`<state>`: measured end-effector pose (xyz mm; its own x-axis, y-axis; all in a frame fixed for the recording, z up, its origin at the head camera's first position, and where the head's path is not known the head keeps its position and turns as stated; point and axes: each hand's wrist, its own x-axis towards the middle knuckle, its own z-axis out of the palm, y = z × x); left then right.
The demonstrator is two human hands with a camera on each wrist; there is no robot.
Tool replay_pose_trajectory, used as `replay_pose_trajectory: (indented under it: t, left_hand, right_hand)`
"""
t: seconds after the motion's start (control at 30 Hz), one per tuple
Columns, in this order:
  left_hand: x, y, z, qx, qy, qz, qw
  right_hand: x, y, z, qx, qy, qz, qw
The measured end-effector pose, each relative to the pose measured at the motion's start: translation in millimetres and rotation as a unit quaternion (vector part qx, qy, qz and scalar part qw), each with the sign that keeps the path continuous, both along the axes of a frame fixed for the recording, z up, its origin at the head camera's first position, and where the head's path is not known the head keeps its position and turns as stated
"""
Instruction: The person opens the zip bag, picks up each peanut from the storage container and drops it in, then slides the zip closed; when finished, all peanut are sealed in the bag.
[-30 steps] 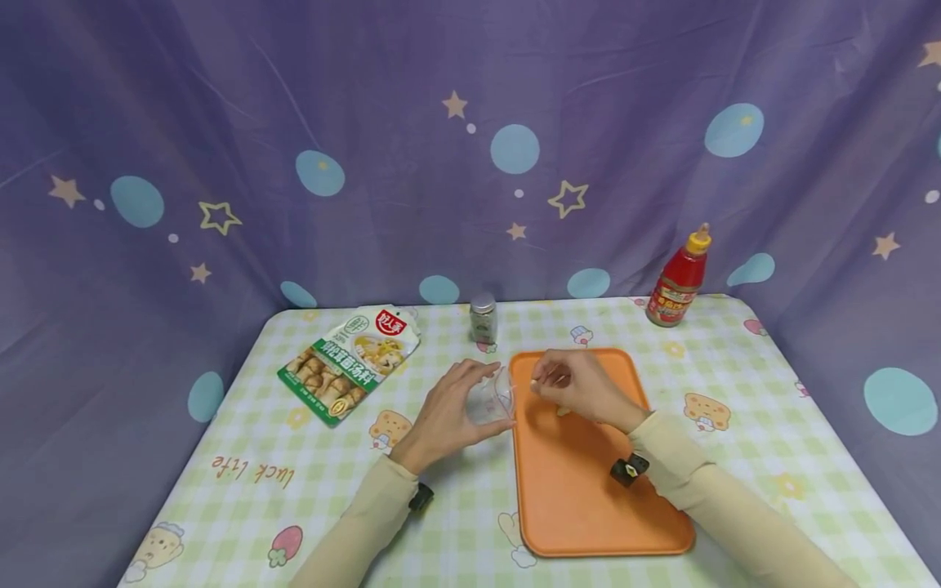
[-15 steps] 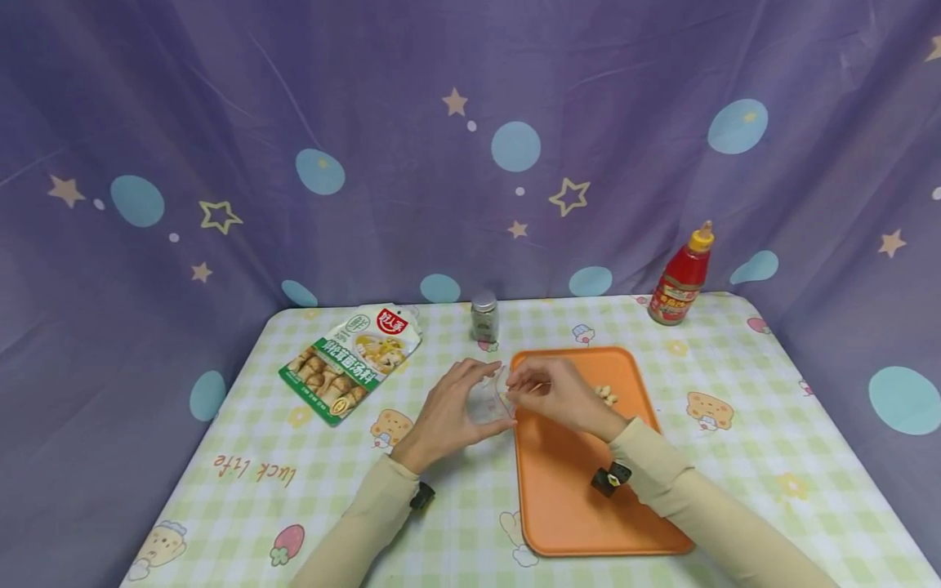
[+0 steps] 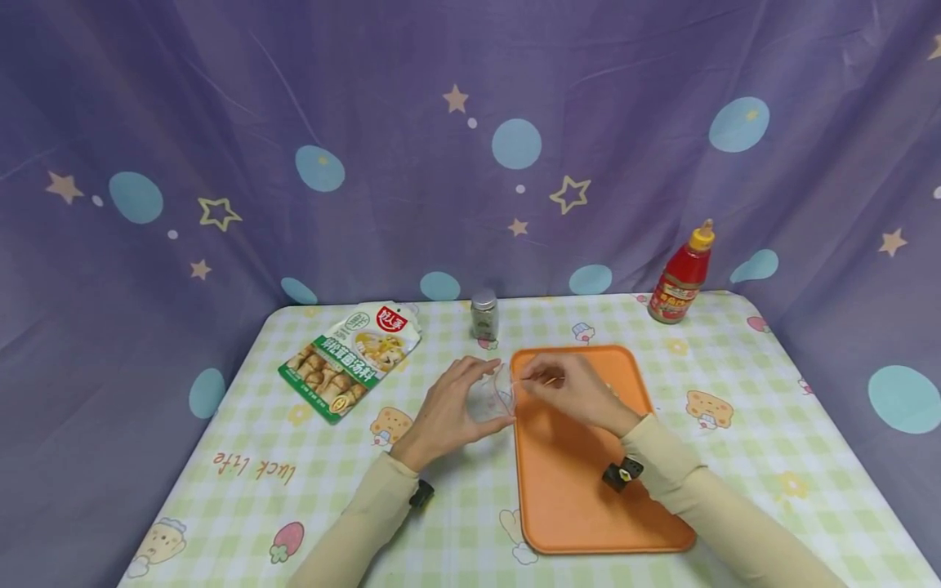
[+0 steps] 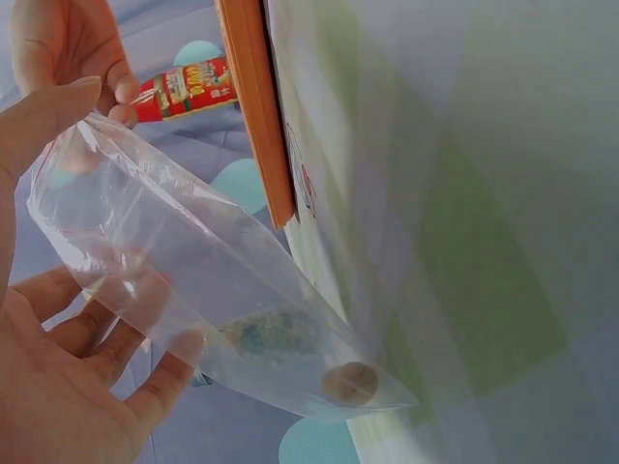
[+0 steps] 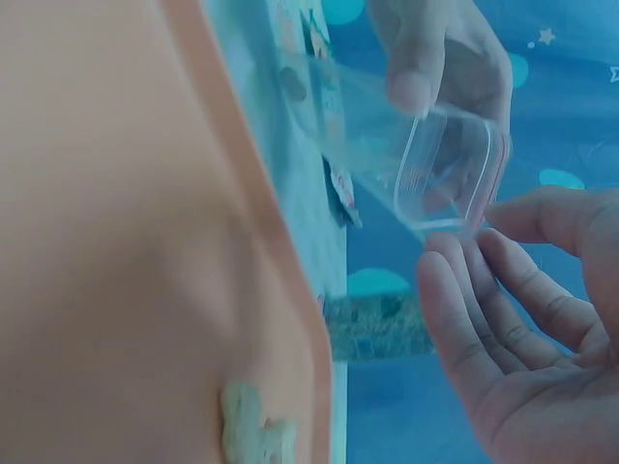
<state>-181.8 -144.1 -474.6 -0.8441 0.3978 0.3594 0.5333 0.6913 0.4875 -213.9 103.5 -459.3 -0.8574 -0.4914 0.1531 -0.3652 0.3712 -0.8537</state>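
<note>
Clear plastic bag (image 4: 227,275) is held just left of the tray (image 3: 573,527), its long axis sloping from a mouth facing the right hand (image 3: 577,394) down to a closed end containing a brown piece (image 4: 349,384). Left hand (image 3: 441,418) clamps its grip around the mouth; right hand is at the rim, whether pinching it cannot be told.

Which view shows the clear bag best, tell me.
Left wrist view: the clear bag shows lengthwise, with a round brown piece inside. The head view shows it small in the left hand; the right wrist view shows its open mouth, the rest faintly.
</note>
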Motion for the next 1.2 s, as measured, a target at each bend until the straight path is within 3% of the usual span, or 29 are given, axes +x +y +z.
replay_pose_trajectory:
  t: [0.23,0.53,1.2]
  left_hand:
    - [0.2,-1.1,-0.6,-0.011,0.003,0.002,0.9999]
    - [0.5,-2.5,-2.8,-0.014,0.015,0.006,0.9998]
    - [0.7,-0.1,-3.9,-0.022,0.002,-0.002,0.9998]
  right_hand:
    - [-5.5,18.9,-9.0,0.008,-0.008,-0.011,0.9999]
    - [-7.4,37.4,-21.0,0.072,0.072,-0.012,0.9947]
    - [1.8,47.9,-29.0,0.137,0.057,0.01,0.9889]
